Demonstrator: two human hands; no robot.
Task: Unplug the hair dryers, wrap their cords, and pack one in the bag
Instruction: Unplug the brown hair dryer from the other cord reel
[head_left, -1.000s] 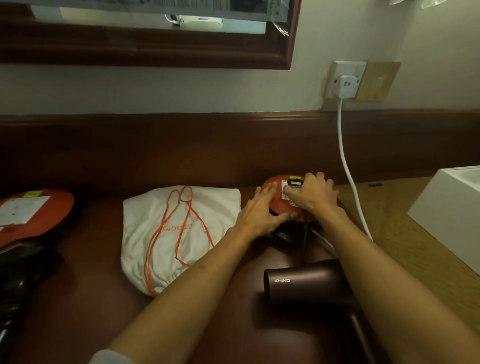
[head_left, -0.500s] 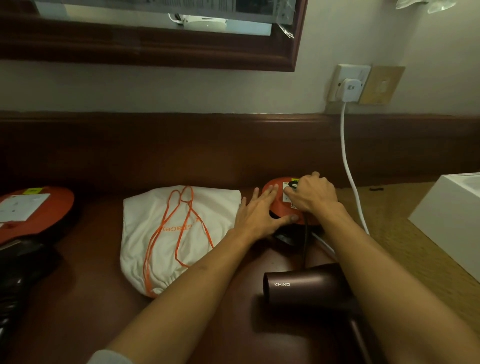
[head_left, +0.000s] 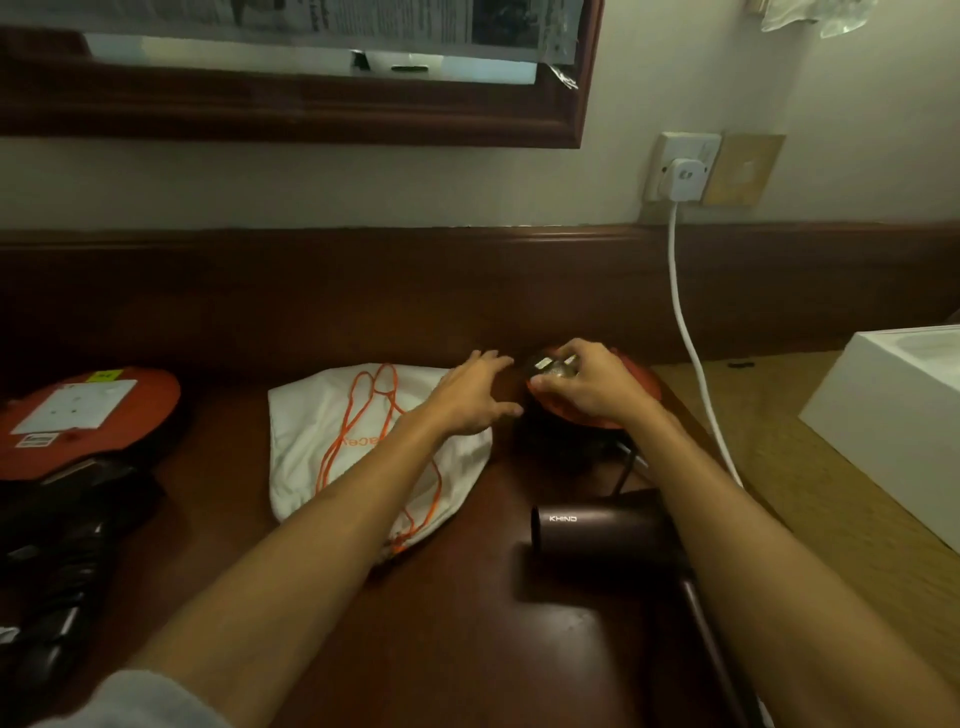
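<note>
The right hand (head_left: 587, 384) is closed on a dark plug (head_left: 550, 366), pinched between thumb and fingertips just above the red extension reel (head_left: 631, 400) at the back of the worktop (head_left: 441, 623). Whether the pins are clear of the socket cannot be told. The left hand (head_left: 475, 397) is open, fingers spread, holding nothing, hovering beside the reel over the corner of the white drawstring bag (head_left: 332, 431).

The dark Khind hair dryer (head_left: 597, 525) lies on its side near the front, its black cord (head_left: 626, 467) running up to the reel. With the left hand off the reel, a hard pull on a plug that is not free could likely tip or drag it. If the plug is free, lifting it far would tauten the short cord and could tug the dryer toward the worktop's near edge. The right forearm also lies close to the white cable (head_left: 691, 332) hanging from the wall plug (head_left: 685, 179); a wide sweep could snag it.

A raised wooden back rail (head_left: 311, 291) closes off the rear. A second red reel (head_left: 88, 421) with dark gear in front of it sits well apart at the left, a white box (head_left: 893, 421) at the right. Open room is the bare wood between bag and dryer and toward the front.
</note>
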